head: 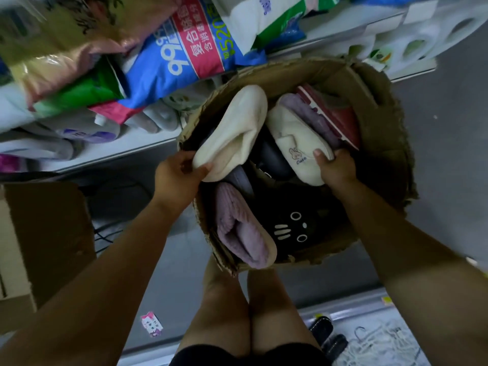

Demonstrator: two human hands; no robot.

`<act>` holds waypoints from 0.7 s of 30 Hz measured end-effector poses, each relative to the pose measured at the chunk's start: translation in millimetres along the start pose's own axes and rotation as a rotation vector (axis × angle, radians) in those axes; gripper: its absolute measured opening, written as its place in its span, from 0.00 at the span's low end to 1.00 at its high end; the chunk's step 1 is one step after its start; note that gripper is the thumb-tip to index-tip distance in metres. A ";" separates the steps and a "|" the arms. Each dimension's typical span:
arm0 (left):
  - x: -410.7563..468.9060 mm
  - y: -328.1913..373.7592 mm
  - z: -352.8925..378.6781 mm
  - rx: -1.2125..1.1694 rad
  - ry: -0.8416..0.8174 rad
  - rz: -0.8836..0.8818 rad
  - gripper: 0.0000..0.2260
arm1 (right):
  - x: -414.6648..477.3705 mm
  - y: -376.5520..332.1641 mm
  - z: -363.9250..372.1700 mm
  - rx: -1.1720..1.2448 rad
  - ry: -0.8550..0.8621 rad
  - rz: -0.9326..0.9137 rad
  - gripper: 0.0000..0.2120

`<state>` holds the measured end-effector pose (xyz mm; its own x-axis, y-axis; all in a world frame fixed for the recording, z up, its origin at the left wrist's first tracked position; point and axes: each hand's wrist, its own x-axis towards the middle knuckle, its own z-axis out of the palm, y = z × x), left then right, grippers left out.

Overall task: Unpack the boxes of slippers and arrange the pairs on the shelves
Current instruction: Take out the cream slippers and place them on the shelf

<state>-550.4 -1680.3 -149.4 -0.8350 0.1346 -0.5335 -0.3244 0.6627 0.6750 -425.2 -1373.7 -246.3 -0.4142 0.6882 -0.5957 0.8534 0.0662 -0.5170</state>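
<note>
An open cardboard box (383, 165) stands on the floor in front of my legs, full of slippers. My left hand (178, 175) grips the heel end of a cream plush slipper (237, 128) that sticks up out of the box's left side. My right hand (335, 167) holds a second cream slipper (293, 138) with a small rabbit patch, at the box's middle. Below them lie a lilac slipper (237, 231) and a black slipper with a cat face (295, 228). A red-soled slipper (335, 114) lies at the back of the box.
A white shelf (132, 143) runs along the top, stacked with coloured plastic packs (190, 40) and white bottles (422, 40). Another cardboard box (39, 241) stands at the left. Cables lie on the grey floor (449, 154). Hangers and black items lie at the bottom right.
</note>
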 end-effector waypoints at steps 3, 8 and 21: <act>-25.5 6.9 -28.2 -0.145 -0.017 -0.087 0.08 | -53.7 -12.2 -21.9 0.183 0.023 0.072 0.31; -89.4 24.4 -87.3 -0.384 -0.066 -0.098 0.10 | -160.5 -45.2 -65.2 0.626 -0.144 0.085 0.26; -167.1 43.8 -283.3 -0.531 0.082 0.136 0.08 | -360.5 -199.6 -40.3 1.114 -0.709 -0.100 0.22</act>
<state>-550.9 -1882.5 113.8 -0.9101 0.1209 -0.3965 -0.3731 0.1778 0.9106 -433.5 -1605.8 96.4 -0.8247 0.1684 -0.5399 0.2359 -0.7652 -0.5990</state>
